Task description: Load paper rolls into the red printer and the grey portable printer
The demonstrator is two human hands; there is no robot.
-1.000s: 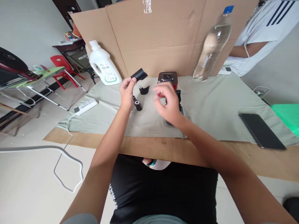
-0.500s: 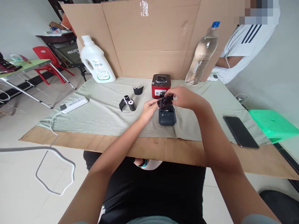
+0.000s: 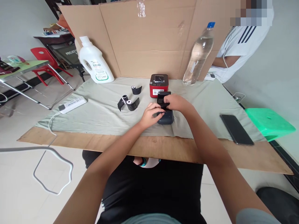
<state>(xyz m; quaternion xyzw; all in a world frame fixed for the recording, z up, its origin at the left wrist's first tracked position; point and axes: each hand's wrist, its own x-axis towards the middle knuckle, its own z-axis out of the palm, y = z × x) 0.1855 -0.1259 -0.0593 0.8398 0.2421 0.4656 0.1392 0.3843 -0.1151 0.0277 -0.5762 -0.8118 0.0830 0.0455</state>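
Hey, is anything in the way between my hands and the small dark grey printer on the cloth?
Nothing visible. The left hand and the right hand both touch the small dark grey box-shaped printer. The red box-shaped printer stands behind it; the black paper rolls lie apart to its left.

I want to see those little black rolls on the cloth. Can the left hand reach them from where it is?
Probably yes. The left hand touches the small dark printer, and the black rolls lie on the cloth just to its left, with only bare cloth between them.
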